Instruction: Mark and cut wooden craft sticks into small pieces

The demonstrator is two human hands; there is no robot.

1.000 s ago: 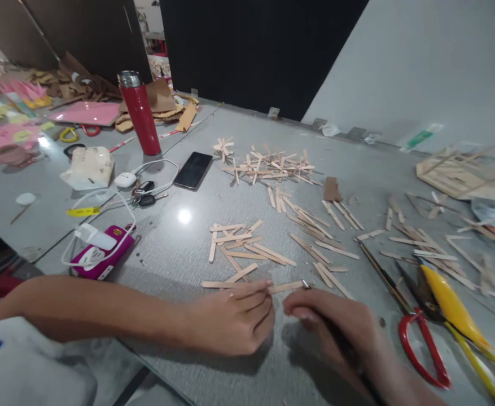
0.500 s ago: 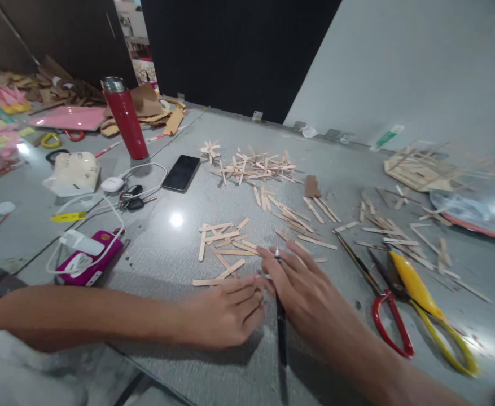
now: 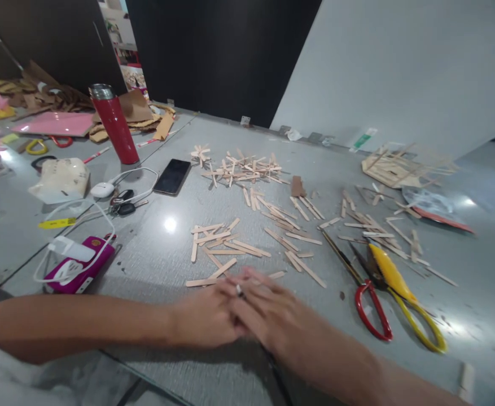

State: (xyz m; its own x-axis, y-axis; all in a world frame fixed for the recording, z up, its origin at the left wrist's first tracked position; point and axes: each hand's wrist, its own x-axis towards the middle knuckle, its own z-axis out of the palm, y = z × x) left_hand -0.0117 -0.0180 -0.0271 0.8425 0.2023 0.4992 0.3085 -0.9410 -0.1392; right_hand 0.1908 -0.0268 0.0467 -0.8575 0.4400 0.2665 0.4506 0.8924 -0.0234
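Head view: silver-tipped black pen [image 3: 277, 376], gripped in right hand [image 3: 279, 316]. Left hand [image 3: 207, 316] abuts right; its grip is hidden. Pale, flat craft sticks [image 3: 251, 248] lie just beyond both.

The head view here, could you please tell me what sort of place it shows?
Probably a craft workspace: many wooden sticks lie across a grey table, with scissors alongside and cardboard scraps farther back.

Wooden craft sticks [image 3: 251, 248] lie scattered across a gray table [image 3: 145, 254] beyond the left hand [image 3: 207, 316] and right hand [image 3: 285, 316]; a smartphone [image 3: 172, 177] and red flask [image 3: 115, 127] rest farther left, red-handled scissors [image 3: 363, 283] to the right.
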